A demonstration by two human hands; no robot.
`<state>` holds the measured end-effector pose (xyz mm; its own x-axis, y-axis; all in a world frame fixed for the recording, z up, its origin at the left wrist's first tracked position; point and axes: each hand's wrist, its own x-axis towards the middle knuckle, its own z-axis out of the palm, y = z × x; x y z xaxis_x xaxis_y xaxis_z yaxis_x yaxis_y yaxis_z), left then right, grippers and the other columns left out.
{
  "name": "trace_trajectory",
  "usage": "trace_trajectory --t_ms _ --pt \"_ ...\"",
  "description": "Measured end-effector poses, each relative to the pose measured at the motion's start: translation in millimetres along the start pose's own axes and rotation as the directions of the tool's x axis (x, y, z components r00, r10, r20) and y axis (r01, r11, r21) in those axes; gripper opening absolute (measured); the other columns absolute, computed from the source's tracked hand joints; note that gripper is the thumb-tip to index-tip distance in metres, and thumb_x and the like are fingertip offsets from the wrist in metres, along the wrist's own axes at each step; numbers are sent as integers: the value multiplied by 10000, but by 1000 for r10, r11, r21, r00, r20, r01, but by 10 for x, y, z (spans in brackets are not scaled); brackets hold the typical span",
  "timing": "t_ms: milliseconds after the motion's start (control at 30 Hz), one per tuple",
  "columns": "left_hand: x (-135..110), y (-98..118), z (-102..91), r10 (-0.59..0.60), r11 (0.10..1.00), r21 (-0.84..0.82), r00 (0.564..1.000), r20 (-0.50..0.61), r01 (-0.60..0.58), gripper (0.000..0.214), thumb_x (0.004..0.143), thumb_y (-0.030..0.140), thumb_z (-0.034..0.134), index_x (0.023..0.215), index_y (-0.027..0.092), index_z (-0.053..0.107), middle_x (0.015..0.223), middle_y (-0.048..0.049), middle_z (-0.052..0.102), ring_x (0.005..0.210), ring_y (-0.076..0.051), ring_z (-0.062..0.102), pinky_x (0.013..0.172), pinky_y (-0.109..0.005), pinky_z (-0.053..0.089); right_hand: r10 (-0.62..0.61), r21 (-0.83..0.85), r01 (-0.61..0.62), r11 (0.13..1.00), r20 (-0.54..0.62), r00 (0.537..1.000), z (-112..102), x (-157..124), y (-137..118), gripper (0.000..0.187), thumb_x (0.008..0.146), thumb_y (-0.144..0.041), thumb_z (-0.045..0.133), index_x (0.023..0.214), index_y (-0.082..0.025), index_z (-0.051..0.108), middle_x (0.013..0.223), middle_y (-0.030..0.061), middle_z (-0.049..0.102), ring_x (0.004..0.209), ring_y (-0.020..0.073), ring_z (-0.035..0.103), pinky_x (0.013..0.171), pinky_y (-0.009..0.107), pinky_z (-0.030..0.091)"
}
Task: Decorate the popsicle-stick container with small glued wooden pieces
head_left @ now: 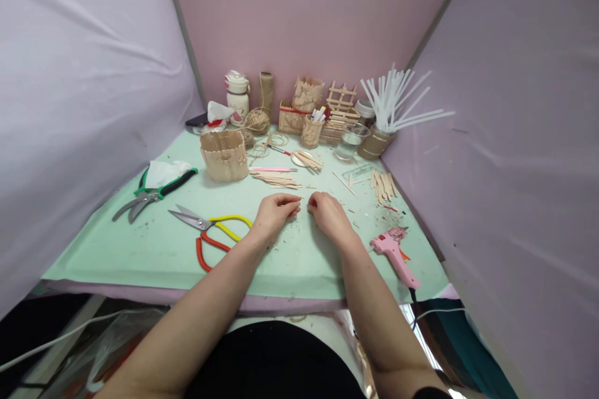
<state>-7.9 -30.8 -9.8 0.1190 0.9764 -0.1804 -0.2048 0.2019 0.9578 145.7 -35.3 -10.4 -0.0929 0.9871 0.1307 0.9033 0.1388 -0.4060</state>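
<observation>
Both hands rest on the mint green mat [154, 249] near its middle. My left hand [275, 212] has its fingers curled and pinched together, with a small pale piece, perhaps a wooden stick, at the fingertips. My right hand [327, 211] is curled too, fingertips meeting those of the left; what it grips is hidden. Just beyond the hands lie loose wooden sticks [276, 179] and a pink pen-like tool [271, 169]. A small stick-built box [224, 156] stands at the left of them.
Yellow and red scissors [210, 227] and green-handled shears [150, 194] lie to the left. A pink glue gun [395, 252] lies to the right. At the back stand twine [257, 120], stick crafts [306, 103], a glass [350, 139] and a jar of white glue sticks [388, 106]. Cloth walls enclose the mat.
</observation>
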Motion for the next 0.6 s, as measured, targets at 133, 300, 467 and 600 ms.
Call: trace_trajectory --t_ms 133,300,467,600 --pt "10 -12 0 1 1000 16 1000 -12 -1 226 565 231 758 762 127 721 662 -51 679 635 -129 599 653 -280 475 32 7 -32 999 7 999 -2 15 -4 196 825 -128 490 909 -175 661 846 76 653 759 183 556 651 260 338" --pt "19 -8 -5 8 1000 26 999 -37 -7 206 591 224 730 771 126 716 675 -48 678 649 -128 605 666 -277 477 62 28 -62 998 -25 998 -53 19 13 204 851 -145 484 919 -170 675 919 88 662 857 193 567 733 269 351" --pt "12 8 -8 18 999 32 998 -52 -17 195 597 212 725 773 128 714 660 -39 670 622 -120 592 642 -269 467 79 74 -76 994 -44 996 -94 0 39 187 839 -134 493 847 -172 676 909 89 644 869 196 557 769 280 347" --pt "14 -3 -14 29 999 34 998 -48 -27 194 603 210 720 781 132 715 658 -35 672 613 -115 584 624 -260 457 74 159 -70 985 -17 997 -42 -18 16 119 747 -106 568 693 -184 640 796 61 623 789 188 542 719 282 342"
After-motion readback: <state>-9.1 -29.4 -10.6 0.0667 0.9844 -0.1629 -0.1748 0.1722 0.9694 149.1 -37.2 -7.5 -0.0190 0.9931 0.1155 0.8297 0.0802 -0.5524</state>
